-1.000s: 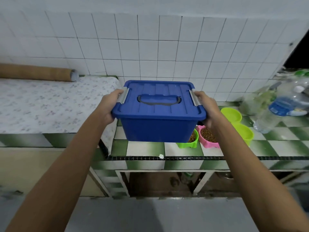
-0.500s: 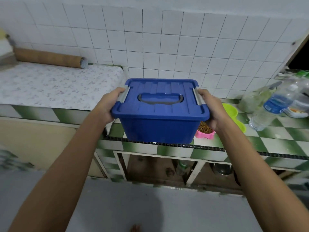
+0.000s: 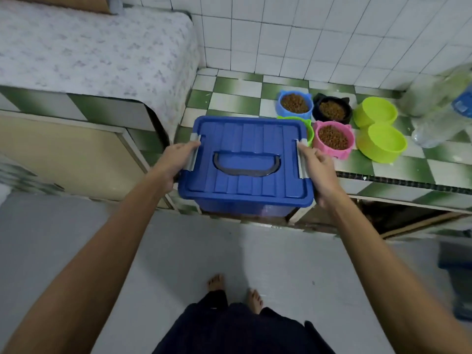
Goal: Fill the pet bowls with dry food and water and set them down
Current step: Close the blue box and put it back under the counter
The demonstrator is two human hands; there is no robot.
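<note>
Your view has tipped way down compared with 0.5 s back – the wall tiles mostly slid out of the top and now your bare feet [image 3: 235, 290] and the grey floor [image 3: 76, 251] fill the lower half. The checkered counter [image 3: 229, 98] shows from above now instead of edge-on. The blue storage box [image 3: 245, 162] sits lower in front of you, out over the counter's front edge, lid latched, handle flat. Your left hand [image 3: 176, 162] grips its left side by the grey latch and your right hand [image 3: 319, 172] grips the right side, same as before. All the bowls are in sight now: blue bowl [image 3: 295, 104], black bowl [image 3: 332, 109] and pink bowl [image 3: 333, 139] hold kibble, a green bowl [image 3: 309, 130] peeks from behind the box, and 2 lime bowls [image 3: 380, 129] are dry – touching each other. Blurry water bottles [image 3: 439, 111] lie just right of them.
</note>
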